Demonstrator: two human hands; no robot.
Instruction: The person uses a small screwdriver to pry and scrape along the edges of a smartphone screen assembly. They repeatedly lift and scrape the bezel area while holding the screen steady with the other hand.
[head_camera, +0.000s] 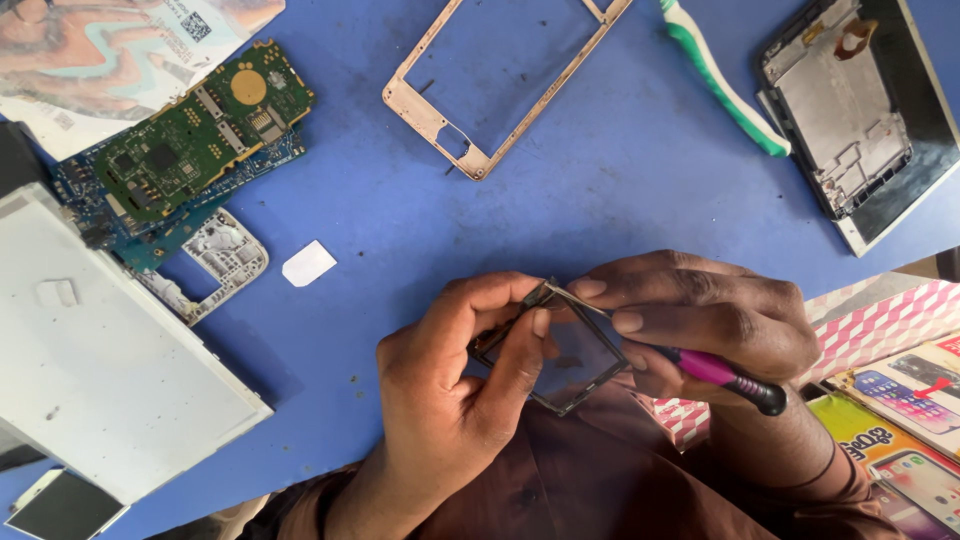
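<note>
My left hand (455, 385) grips a small square dark display panel with a thin metal frame (580, 375), thumb pressed on its upper left corner. My right hand (705, 315) holds the panel's top edge with its fingertips and also clasps a pink-handled screwdriver (725, 375), whose black end pokes out to the right. Both hands hover just above the blue table (560, 190), near its front edge. The screwdriver's tip is hidden under the fingers.
Green circuit boards (190, 140) and a white phone shell (225, 255) lie at upper left, a small white card (308, 264) beside them. A rose-gold phone frame (425, 112), a green-white toothbrush (725, 85) and an opened phone chassis (850, 110) lie at the back. A white panel (95, 370) lies left; printed boxes (905, 400) right.
</note>
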